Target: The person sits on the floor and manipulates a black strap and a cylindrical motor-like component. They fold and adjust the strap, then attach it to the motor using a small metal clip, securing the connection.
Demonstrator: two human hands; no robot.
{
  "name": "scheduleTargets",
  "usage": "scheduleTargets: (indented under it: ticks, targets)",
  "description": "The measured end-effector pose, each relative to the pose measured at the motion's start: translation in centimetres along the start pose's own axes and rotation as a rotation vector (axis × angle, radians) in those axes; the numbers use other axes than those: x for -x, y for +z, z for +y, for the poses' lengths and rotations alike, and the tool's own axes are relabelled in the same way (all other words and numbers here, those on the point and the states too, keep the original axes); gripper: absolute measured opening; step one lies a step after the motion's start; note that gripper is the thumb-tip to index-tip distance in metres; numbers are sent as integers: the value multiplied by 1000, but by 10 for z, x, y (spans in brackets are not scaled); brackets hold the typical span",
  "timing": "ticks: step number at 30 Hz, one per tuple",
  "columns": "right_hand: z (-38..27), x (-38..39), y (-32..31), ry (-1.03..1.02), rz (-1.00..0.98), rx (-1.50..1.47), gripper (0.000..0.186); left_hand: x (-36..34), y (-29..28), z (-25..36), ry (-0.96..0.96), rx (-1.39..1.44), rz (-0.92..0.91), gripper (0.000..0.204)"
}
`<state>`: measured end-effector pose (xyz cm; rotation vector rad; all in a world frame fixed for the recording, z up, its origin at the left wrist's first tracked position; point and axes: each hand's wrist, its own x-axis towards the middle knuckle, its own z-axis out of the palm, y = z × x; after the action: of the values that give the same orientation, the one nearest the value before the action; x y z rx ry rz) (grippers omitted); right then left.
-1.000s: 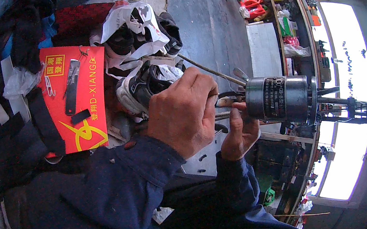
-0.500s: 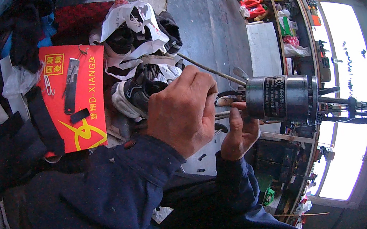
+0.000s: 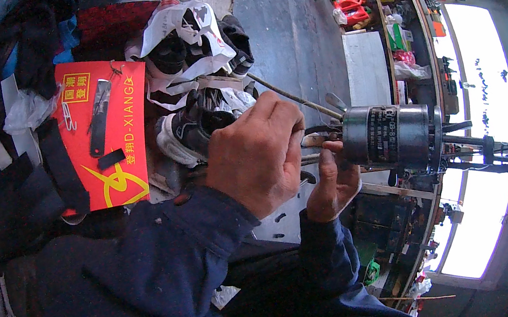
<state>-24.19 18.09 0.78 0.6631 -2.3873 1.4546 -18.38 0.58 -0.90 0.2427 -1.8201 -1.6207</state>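
Note:
My left hand (image 3: 257,158) is closed in a pinch, back of the hand toward me, its fingertips by a small dark loop and pale piece (image 3: 314,138). What lies between the fingers is hidden. My right hand (image 3: 334,188) is curled just right of it, thumb raised against the pale piece, other fingers partly out of sight under a metal cylinder (image 3: 390,138). That cylinder lies sideways, with a printed plate, a wing nut (image 3: 335,102) at its left end and dark rods at its right. A thin rod slants up-left from near the wing nut.
To the left, a red printed sheet (image 3: 132,122) carries a black knife (image 3: 100,121) and a small black scrap (image 3: 110,159). Black-and-white shoes (image 3: 179,138) and white plastic lie beside it. Dark cloth (image 3: 18,207) is heaped far left. Crowded shelves (image 3: 405,30) stand at right.
The cylinder and both hands appear shifted very slightly to the right in the picture. My grip looks the same.

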Motion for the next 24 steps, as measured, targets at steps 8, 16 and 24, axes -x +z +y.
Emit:
scheduleTargets:
  ticks: [8, 16, 24]
  targets:
    - [-9, 1, 6, 29, -26, -25, 18, 0, 2, 0, -4, 5, -7, 17]
    - [-10, 0, 6, 15, -44, -39, 19, 0, 2, 0, -1, 4, 17, 18]
    - [-9, 0, 6, 34, -34, -20, 18, 0, 0, 0, 4, -10, 23, 20]
